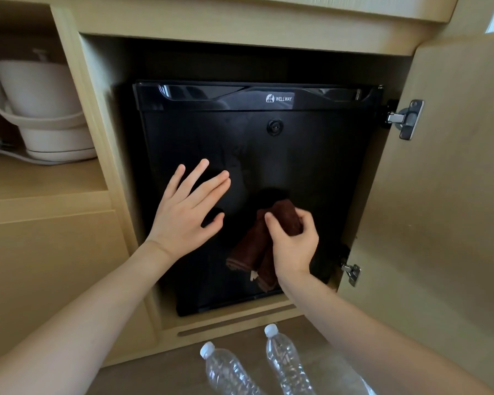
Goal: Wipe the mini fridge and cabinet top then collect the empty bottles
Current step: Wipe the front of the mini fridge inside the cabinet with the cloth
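A black mini fridge (311, 155) with its door closed stands inside a light wooden cabinet (240, 27). My right hand (294, 243) grips a dark brown cloth (257, 246) and presses it against the lower middle of the fridge door. My left hand (187, 206) is spread flat, fingers apart, against the door's left side and holds nothing. Two clear plastic bottles with white caps stand on the floor in front of the fridge, one on the left (228, 372) and one on the right (285, 363).
The cabinet door (454, 181) hangs open on the right, with two metal hinges along its inner edge. A white electric kettle (40, 109) sits on its base on a shelf to the left. The brown floor (154, 377) runs along the bottom.
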A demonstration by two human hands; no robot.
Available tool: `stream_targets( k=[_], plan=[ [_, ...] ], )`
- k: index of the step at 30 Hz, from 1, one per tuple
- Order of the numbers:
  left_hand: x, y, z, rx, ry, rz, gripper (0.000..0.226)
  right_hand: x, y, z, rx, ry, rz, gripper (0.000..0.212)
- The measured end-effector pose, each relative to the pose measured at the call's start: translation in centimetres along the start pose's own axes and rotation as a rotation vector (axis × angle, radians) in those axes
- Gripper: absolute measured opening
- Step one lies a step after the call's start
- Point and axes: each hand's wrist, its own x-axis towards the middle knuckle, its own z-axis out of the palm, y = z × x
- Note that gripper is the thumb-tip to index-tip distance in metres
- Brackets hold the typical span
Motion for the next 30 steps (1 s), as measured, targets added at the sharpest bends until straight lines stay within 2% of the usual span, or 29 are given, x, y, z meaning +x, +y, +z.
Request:
stream_targets(
  k=[4,6,9,11,13,16,19,22,25,30],
  plan=[
    [0.1,0.4,-0.2,0.0,-0.011,-0.017,0.056,-1.8,4.0,-1.5,-0.125,0.071,0.224,0.025],
    [0.1,0.3,-0.2,0.009,-0.014,0.002,0.056,-1.7,3.8,-1.4,-0.05,0.134,0.29,0.024],
    [0.1,-0.3,-0.1,0.055,-0.013,0.075,0.055,-1.0,1.4,0.2,0.126,0.147,0.264,0.021],
    [0.1,-0.6,0.1,0.073,-0.006,0.102,0.055,-1.2,1.0,1.1,0.13,0.11,0.222,0.022],
    [0.1,-0.7,0.2,0.078,0.005,0.103,0.055,-1.9,2.3,1.0,0.079,0.096,0.271,0.024],
    [0.0,-0.6,0.3,0.069,0.007,0.096,0.055,-2.7,5.0,-0.2,0.089,0.137,0.537,0.028],
    [0.0,-0.5,0.4,0.082,0.018,0.093,0.054,-2.2,5.0,-1.0,0.265,0.185,0.78,0.032],
    [-0.1,-0.6,0.7,0.114,-0.021,0.197,0.053,-1.1,3.6,-0.6,0.377,0.112,0.714,0.028],
    [-0.8,-0.1,1.3,0.126,-0.168,0.356,0.052,-1.2,3.5,0.0,0.309,0.064,0.588,0.027],
    [-1.2,1.2,2.0,0.087,-0.202,0.281,0.051,-1.8,5.0,-1.6,0.183,0.008,0.642,0.033]
  ],
)
